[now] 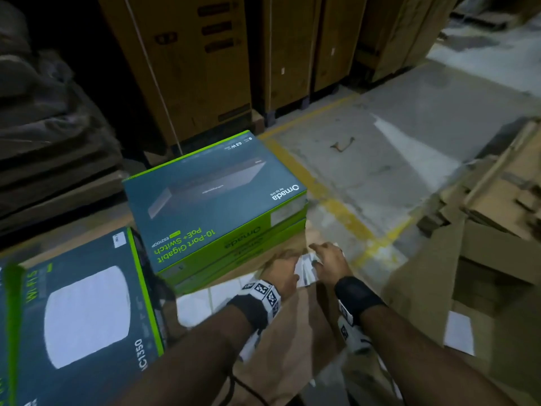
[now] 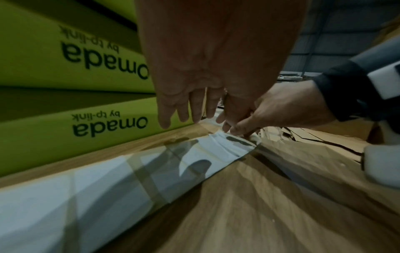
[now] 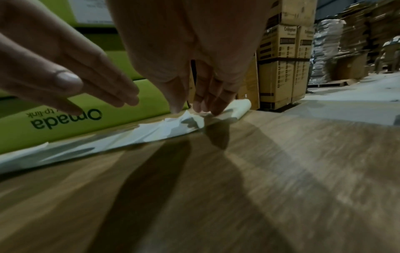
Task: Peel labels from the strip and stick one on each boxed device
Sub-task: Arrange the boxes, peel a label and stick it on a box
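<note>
The right hand [image 1: 329, 260] pinches the end of the label strip [image 2: 227, 145], which lies on the cardboard worktop [image 3: 259, 162] beside the stacked Omada boxes [image 1: 216, 189], apparently to lift a label, while the left hand [image 1: 282, 269] hovers, fingers straight.

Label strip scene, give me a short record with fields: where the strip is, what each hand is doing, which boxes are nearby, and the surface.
strip: white label strip lies flat beside the stacked boxes, far end curled up
right hand: right hand fingertips pressing or picking at the strip's far end; grip not clear
left hand: left hand fingers straight, hovering above the strip
boxes: green Omada switch boxes stacked; WiFi device box to the left
surface: brown cardboard
</note>
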A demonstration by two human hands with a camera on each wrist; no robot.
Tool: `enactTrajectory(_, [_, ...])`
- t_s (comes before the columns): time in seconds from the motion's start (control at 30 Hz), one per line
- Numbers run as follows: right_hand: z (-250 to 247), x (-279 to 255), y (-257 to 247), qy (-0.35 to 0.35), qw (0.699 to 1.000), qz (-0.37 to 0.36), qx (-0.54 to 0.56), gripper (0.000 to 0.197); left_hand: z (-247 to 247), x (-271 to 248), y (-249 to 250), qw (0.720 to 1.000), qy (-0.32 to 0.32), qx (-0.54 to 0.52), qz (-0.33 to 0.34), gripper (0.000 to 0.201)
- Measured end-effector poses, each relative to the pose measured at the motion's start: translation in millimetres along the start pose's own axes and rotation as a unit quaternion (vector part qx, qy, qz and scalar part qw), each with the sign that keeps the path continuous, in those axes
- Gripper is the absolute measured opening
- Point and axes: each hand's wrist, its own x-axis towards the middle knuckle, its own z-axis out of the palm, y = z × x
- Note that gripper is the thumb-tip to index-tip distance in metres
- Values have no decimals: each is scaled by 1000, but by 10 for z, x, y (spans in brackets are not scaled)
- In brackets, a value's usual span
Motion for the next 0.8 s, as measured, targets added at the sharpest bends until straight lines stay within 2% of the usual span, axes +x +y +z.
enactTrajectory(0.2, [-32, 65, -41, -47, 995, -51, -70, 54, 175, 105, -59, 998, -35, 53, -26, 62])
enactTrajectory(0.3, [-90, 76, -72, -61, 992, -54, -93, 43, 281, 89, -99, 997, -42, 53, -49, 67])
enactTrajectory(0.4, [-150, 132, -62, -77, 991, -54, -95, 45, 310, 74, -102, 995, -60, 64, -57, 63])
enactTrajectory(0.63, [-189, 157, -95, -37, 997, -34, -55, 41, 273, 103, -83, 994, -57, 64, -64, 61])
enactTrajectory(0.8, [-139, 190, -114, -26, 999, -10, -38, 27, 230, 92, -62, 995, -52, 66, -58, 64])
